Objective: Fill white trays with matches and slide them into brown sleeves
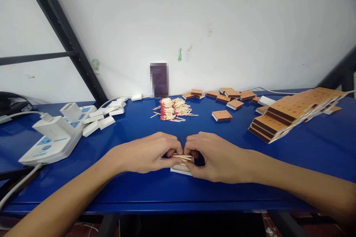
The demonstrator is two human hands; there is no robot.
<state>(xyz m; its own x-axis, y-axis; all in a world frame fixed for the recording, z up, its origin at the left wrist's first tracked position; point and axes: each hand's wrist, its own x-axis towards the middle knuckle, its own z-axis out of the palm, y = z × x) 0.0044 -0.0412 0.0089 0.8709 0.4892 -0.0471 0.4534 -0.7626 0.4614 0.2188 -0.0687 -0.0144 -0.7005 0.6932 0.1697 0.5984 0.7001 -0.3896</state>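
Note:
Between my two hands a small bundle of matches [184, 157] lies crosswise, just over a white matchbox tray [180, 170] at the front of the table. My left hand [155, 152] pinches the red-headed end of the bundle. At the other end, my right hand [213, 157] grips the same matches, thumb low and fingers curled behind. The fingers partly hide the tray and the matches. Beyond the hands lies a large loose pile of red-tipped matches [174, 109].
White matchbox trays [100, 116] are heaped at the left, beside a white power strip [63, 140] with plugged-in chargers. Printed orange-brown matchbox sleeves [292, 109] lie overlapped at the right. Several matchboxes [229, 94] are scattered near the wall. A single matchbox [221, 115] sits nearer.

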